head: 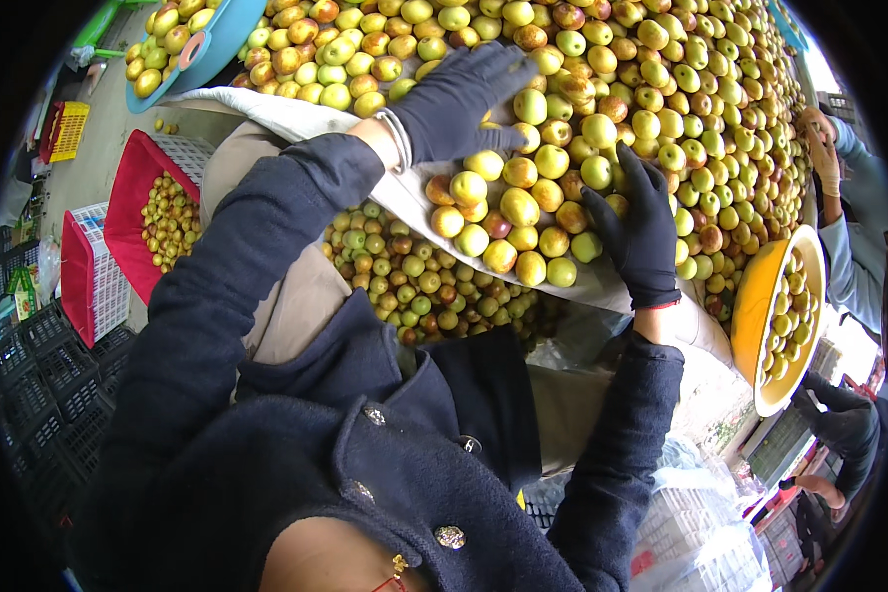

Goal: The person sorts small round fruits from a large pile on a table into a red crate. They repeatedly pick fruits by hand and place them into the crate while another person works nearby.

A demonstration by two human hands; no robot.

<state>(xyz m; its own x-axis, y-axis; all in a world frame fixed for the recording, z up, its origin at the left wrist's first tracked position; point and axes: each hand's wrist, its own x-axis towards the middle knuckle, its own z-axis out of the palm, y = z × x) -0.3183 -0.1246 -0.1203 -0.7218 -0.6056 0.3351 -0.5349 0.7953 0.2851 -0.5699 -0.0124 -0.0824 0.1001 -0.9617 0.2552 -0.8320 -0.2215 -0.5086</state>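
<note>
A broad heap of yellow-green and reddish jujube fruits covers a cloth-lined surface. My left hand, in a black glove with a bangle at the wrist, lies palm down over the fruits, fingers spread. To the right, my right hand, also black-gloved, touches the heap with thumb and forefinger apart. Between them, a loose group of fruits rests by the edge of the pale cloth. Neither hand is seen gripping a fruit, though the undersides of both are hidden.
More fruits lie below the cloth edge, near my lap. A blue basin stands upper left, a yellow basin at right. Red-lined crates stand at left. A co-worker's hands are at the far right edge of the heap.
</note>
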